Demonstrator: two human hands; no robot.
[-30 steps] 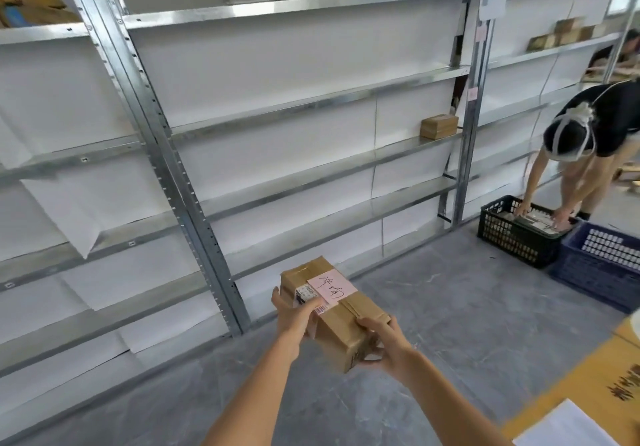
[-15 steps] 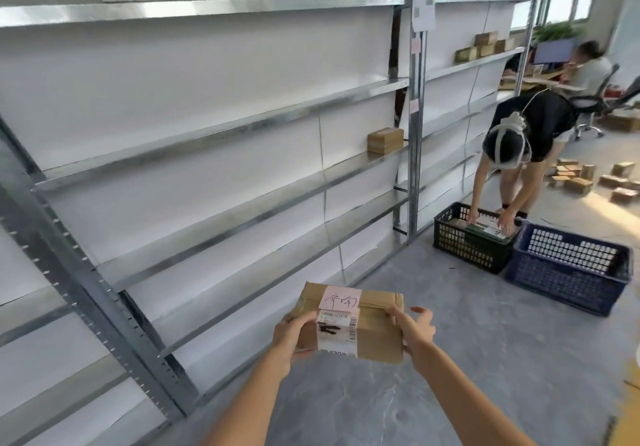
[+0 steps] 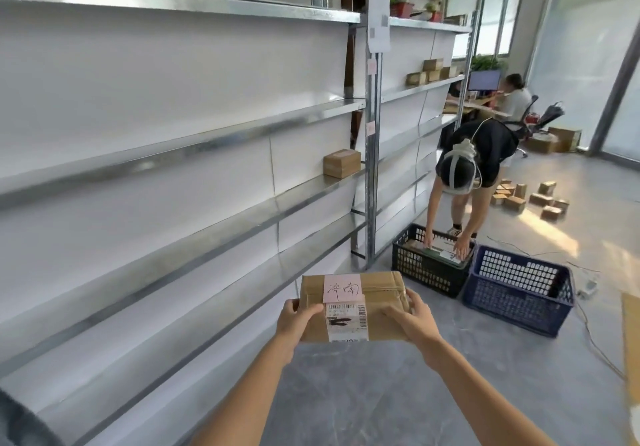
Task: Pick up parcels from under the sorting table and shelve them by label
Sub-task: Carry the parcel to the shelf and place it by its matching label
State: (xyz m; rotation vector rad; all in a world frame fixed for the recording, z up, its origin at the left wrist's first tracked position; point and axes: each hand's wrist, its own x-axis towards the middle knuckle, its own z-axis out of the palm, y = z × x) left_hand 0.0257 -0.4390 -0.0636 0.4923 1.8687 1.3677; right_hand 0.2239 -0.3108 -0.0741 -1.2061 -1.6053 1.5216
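A brown cardboard parcel [image 3: 381, 293] with a pink handwritten note and a white barcode label is held level in front of me, above the grey floor. My left hand [image 3: 298, 317] grips its left end and my right hand [image 3: 412, 321] grips its right end. Long metal shelves [image 3: 214, 141] with white backing run along my left. One small brown box [image 3: 341, 163] sits on a middle shelf near the upright post [image 3: 372, 155]. Several more boxes [image 3: 429, 71] stand on a shelf in the farther bay.
A person [image 3: 474, 168] bends over a black crate [image 3: 426, 265] ahead on the right; a blue crate [image 3: 519, 290] stands beside it. Small boxes [image 3: 530, 200] lie scattered on the floor beyond. Cables [image 3: 588, 324] trail over the floor at right. Another person [image 3: 516, 99] sits at a far desk.
My view has swung right along the shelves. The parcel has turned from tilted to level and square to me, and both hands have kept hold of it.
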